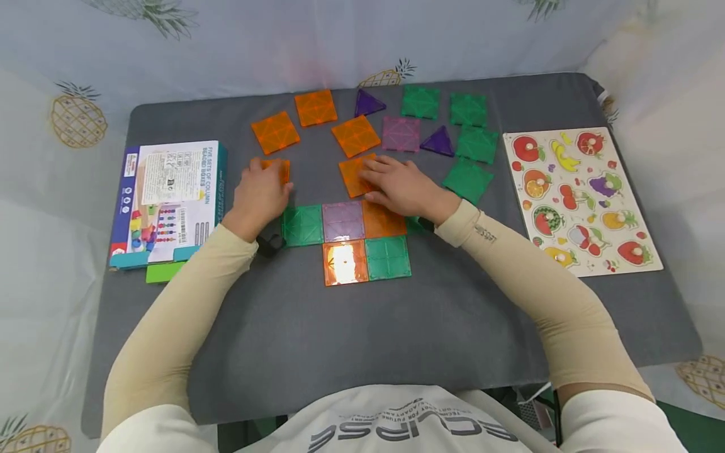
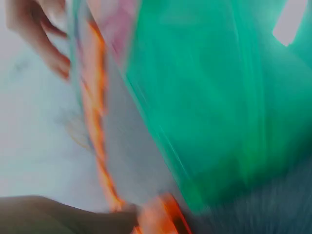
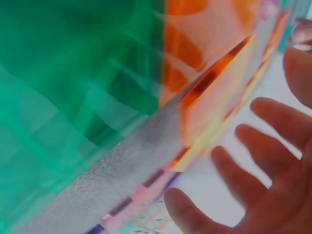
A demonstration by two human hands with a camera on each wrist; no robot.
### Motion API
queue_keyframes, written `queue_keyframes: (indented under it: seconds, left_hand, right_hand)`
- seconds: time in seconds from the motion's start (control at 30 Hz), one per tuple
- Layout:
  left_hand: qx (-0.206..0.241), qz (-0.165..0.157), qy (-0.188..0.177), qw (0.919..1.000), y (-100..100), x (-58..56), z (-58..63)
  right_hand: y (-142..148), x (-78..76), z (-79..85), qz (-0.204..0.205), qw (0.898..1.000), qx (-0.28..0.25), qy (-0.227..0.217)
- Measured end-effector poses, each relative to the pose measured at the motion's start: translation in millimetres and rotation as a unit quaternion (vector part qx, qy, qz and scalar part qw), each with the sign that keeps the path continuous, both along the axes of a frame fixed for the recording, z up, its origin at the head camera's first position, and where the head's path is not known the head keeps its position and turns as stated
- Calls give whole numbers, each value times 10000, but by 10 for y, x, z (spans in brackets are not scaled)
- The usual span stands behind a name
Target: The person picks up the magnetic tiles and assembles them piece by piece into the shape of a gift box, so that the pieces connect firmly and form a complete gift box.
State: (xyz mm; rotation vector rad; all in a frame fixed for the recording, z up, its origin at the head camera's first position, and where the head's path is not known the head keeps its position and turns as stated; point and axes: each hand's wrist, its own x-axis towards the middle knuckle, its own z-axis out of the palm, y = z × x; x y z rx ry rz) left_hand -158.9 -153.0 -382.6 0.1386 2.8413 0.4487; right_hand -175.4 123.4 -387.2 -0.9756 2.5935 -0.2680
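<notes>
- The right orange tile (image 1: pixel 351 178) lies slightly askew just beyond the purple tile (image 1: pixel 343 221); best slide it flat, squaring edges before they meet
- Right hand (image 1: pixel 404 185): fingers loose and spread, at that tile
- Left hand (image 1: pixel 259 195) partly covers the left orange tile (image 1: pixel 286 170); whether it grasps, I cannot tell
- Only the right wrist view shows the right palm; only the head view shows the fruit board (image 1: pixel 583 201)

The tiles (image 1: pixel 344 263) look like glossy, translucent plastic, the table covering (image 1: pixel 362 340) matt cloth.
</notes>
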Motion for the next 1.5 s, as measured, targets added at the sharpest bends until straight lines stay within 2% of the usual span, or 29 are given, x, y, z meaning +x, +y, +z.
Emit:
queue_keyframes:
  seconds: [0.07, 0.13, 0.27, 0.4, 0.57, 0.67, 0.77, 0.9, 1.2, 1.5]
  left_hand:
    - [-205, 32, -428, 9989, -71, -147, -26]
    - [-375, -50, -689, 9969, -102, -226, -60]
    - [-423, -156, -786, 9959, -20, -256, -68]
    - [-285, -424, -694, 9963, 244, -176, -79]
    - [-97, -908, -595, 9940, 619, 16, -114]
    - [-156, -1271, -385, 9910, 746, 110, -134]
    - [-181, -1418, -153, 9896, 790, 155, -150]
    - [-113, -1378, -7, 9904, 786, 167, -162]
    - [-158, -1361, -78, 9905, 752, 169, -142]
    - [-231, -1175, 7, 9928, 699, 102, -190]
  right_hand:
    - [-16, -106, -49, 58, 9992, 329, -202]
    - [-8, -161, -89, 82, 9976, 588, -356]
    - [76, -180, -99, -102, 9960, 817, -360]
    - [180, -112, -64, -240, 9952, 848, -420]
    - [223, 36, -62, -203, 9957, 804, -409]
    - [209, 117, -68, -197, 9965, 733, -355]
    - [194, 162, -67, -257, 9969, 692, -281]
    - [181, 178, -57, -309, 9970, 655, -257]
    - [180, 193, -85, -252, 9980, 506, -284]
    - [159, 107, -142, -327, 9984, 276, -365]
